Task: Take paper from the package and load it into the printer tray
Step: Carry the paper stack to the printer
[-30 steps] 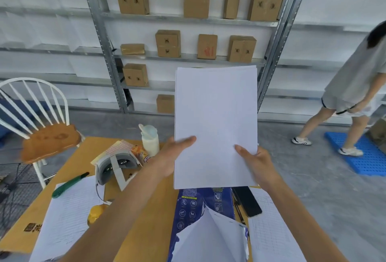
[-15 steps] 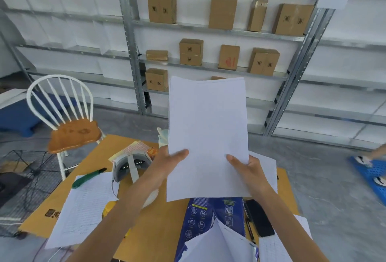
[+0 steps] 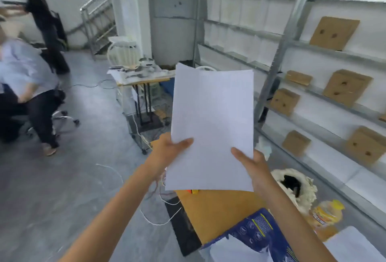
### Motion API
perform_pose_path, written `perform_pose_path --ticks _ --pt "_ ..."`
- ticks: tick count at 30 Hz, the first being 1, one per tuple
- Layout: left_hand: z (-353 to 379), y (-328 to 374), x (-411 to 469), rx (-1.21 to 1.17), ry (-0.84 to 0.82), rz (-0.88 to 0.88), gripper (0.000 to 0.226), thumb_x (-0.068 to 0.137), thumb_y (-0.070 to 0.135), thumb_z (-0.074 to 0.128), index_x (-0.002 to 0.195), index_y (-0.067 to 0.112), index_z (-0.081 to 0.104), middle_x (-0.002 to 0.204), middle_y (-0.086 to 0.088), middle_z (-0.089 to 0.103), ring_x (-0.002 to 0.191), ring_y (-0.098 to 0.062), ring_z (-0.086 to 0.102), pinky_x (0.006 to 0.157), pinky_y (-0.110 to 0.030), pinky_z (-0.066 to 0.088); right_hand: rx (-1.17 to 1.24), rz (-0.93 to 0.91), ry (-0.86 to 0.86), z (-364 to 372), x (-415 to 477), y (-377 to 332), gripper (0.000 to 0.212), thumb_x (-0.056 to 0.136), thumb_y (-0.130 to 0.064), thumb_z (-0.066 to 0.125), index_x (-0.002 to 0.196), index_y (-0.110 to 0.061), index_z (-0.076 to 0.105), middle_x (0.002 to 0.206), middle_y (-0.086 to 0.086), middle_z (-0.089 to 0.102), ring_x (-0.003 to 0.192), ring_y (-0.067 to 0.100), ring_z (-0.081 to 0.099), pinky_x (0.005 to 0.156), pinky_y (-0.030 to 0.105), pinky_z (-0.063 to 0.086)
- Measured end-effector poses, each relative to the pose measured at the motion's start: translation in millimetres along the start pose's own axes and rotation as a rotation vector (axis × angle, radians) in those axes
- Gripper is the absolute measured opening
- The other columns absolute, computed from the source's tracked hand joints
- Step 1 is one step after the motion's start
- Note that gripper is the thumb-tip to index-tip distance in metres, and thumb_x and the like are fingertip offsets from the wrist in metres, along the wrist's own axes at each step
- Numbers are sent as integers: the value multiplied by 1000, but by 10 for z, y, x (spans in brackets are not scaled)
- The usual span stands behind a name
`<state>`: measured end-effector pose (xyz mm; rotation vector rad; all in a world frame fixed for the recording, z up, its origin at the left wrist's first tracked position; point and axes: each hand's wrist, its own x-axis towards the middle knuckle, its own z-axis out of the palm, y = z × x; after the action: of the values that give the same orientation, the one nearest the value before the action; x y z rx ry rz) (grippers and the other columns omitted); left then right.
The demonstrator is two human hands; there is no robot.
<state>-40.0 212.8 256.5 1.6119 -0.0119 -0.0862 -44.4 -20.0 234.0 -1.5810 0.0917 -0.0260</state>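
1. Holding a stack of white paper (image 3: 211,124) upright in front of the camera, both bare hands gripped its lower corners; the sheets were raised clear of the wooden table (image 3: 217,211) below.
2. Left hand (image 3: 170,150): thumb lay across the front face of the paper near the lower left edge, remaining fingers behind the sheets and hidden, so the hand was pinched closed on the stack.
3. Right hand (image 3: 251,164): thumb pressed on the front near the lower right corner, other fingers out of sight behind the paper, likewise clamped on it.
4. Blue paper package (image 3: 257,234) lay on the table near the bottom edge of the view, torn open, with white sheets showing at its mouth.
5. A yellow-capped bottle (image 3: 325,218) stood beside the package on the right, with a fluffy cream-coloured item (image 3: 300,186) just beyond it.
6. Grey floor to the left carried loose white cable (image 3: 158,220).
7. Farther off, a small cluttered table (image 3: 142,76) stood mid-room; a metal shelving rack (image 3: 277,61) with cardboard boxes (image 3: 346,87) ran along the right wall.
8. Two blurred people were at far left, one seated (image 3: 27,86), one standing (image 3: 45,21).
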Motion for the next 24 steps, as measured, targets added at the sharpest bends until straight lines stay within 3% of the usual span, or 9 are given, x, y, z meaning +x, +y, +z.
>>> perform_pose_path --ticks 4,10,15,19,24 --pt "-686 -8 -559 -37 266 -2 14 83 19 69 94 11 69 96 -8 72 80 -18 68 75 -36 57 -4 -20 -249 804 -10 -24 13 86 -20 63 99 -20 65 95 -1 71 86 15 68 70 29 55" --pt "-1555 -30 -1489 -71 630 47 14 83 11 68 97 9 67 86 -2 73 76 -18 70 74 -38 59 29 -46 -582 2026 -278 -18 7 85 -13 63 85 -18 69 79 -7 74 73 6 68 66 20 55" --pt "-2138 -86 -2136 -80 867 65 23 83 12 68 106 7 63 104 -14 71 91 -33 69 82 -50 57 38 -75 -766 2969 -604 -9 11 84 -10 65 82 -20 69 84 -8 73 77 6 67 74 23 55" --pt "-2580 -123 -2533 -84 971 76 20 84 11 66 104 11 63 98 -11 72 89 -32 70 80 -49 58 42 -93 -872 3614 -863 -4 13 83 -10 66 82 -22 69 76 -19 73 76 -5 66 67 10 51" --pt "-3114 -151 -3005 -18 997 83 30 78 21 67 107 13 63 98 -10 73 85 -27 72 72 -39 59 48 -62 -992 4322 -1168 -11 13 85 -11 64 93 -21 68 80 -15 73 75 -1 68 61 10 52"
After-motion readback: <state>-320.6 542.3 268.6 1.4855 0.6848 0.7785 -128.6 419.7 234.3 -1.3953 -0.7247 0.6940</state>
